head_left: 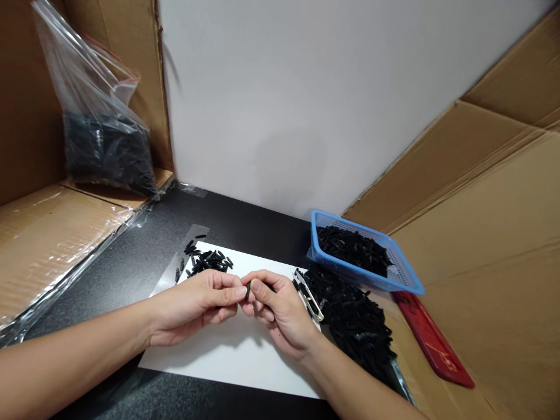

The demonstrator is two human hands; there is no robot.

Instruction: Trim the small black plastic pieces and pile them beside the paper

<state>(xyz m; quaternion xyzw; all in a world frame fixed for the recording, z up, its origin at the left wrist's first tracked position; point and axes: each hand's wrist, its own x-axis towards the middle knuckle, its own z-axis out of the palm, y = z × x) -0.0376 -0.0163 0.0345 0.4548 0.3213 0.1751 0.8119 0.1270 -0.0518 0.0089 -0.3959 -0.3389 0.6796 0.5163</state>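
A small black piece (248, 290) is pinched between the fingertips of both hands, above a white sheet (227, 356). My left hand (205, 303) is closed on its left side, thumb against the fingers. From the right, my right hand (277, 309) also grips it, with the fingers curled. Behind my left hand lies a small pile of black pieces (211, 259) at the sheet's far left corner. A pair of light-coloured tweezers or a similar slim tool (310, 296) rests by the sheet's right edge, beside a larger heap of black pieces (361, 321).
A blue basket (363, 269) with more black pieces stands at the back right. A red flat object (433, 341) lies on cardboard at the right. At the far left, a clear bag (107, 146) of dark material leans against a cardboard wall (122, 52).
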